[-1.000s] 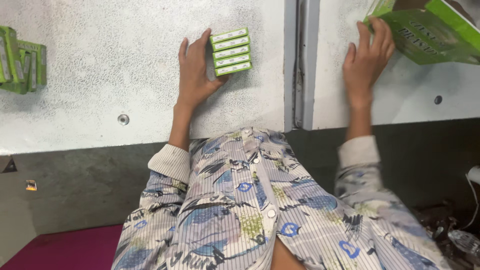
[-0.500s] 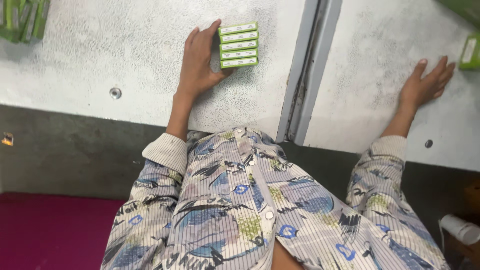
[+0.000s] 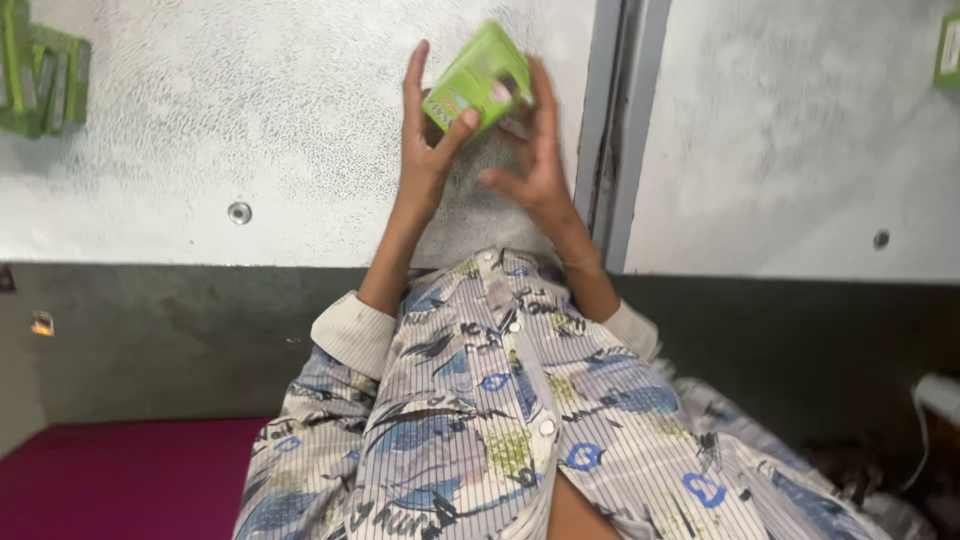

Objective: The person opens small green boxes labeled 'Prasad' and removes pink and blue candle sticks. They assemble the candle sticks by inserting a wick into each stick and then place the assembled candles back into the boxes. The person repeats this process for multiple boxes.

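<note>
A grey speckled tabletop [image 3: 250, 130] spreads beyond the fingers, its metal seam [image 3: 610, 130] just right of them. Green packs [image 3: 45, 75] lie far left. Left hand [image 3: 425, 150] and right hand [image 3: 535, 150] pinch a tilted green box [image 3: 470, 75] between loosely curled fingers.

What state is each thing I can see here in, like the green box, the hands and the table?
Green box: lifted off the table, tilted, gripped by both hands.
Left hand: thumb pressed on the box.
Right hand: fingers spread against the box.
Green packs: lying at the table's edge.
Table: grey, speckled, split by a seam.
</note>
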